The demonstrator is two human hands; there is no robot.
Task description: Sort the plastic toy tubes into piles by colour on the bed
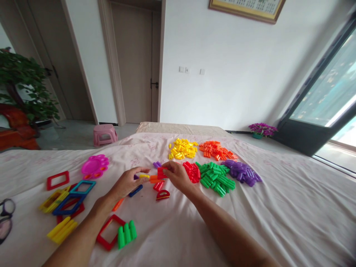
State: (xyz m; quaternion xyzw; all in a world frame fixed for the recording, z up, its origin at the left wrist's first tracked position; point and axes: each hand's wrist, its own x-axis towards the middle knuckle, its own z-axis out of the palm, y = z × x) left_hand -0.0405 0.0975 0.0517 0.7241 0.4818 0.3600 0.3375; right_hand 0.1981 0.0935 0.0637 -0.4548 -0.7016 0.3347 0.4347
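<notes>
The cloth-covered counter [278,211] spreads under everything. On the wall, a frame [250,7] carries rows of writing, too small to read. The green pile [215,176] lies right of both hands, and the red pile [192,172] is just beside the right hand [178,175]. The left hand [130,181] pinches the left end of a short row [154,179], yellow and orange, its long axis running left to right between the hands. The right fingers close on a red block [160,172] at the row's right end; whether they are joined, I cannot tell. No brand or label shows on the pieces.
</notes>
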